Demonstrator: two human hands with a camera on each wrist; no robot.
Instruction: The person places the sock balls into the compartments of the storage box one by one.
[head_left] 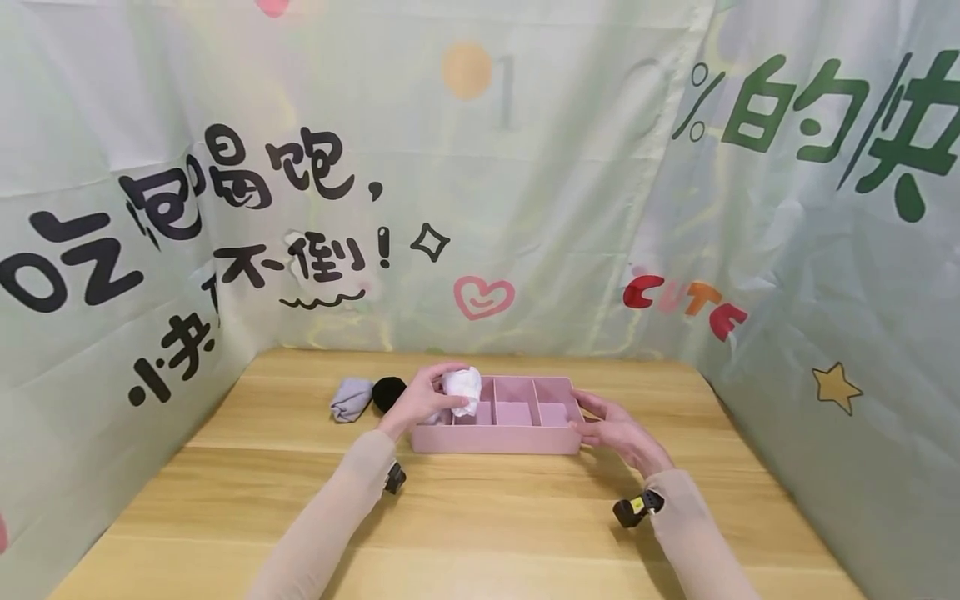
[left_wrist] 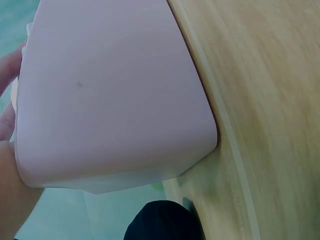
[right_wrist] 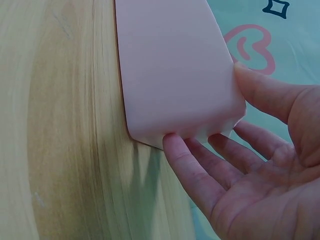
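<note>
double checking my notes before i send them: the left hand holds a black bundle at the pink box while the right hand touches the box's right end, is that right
Not quite, the bundle's colour is wrong: the head view shows the left hand holding a white bundle at the pink box, while the right hand touches the box's right end.

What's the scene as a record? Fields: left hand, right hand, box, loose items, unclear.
left hand: holds white bundle over the pink box's left half
right hand: grips the box's right end
pink box: upright on wooden table, partitioned inside
loose items: gray bundle, black bundle, left of the box
unclear: leftmost compartment's contents, mostly behind left hand
</note>
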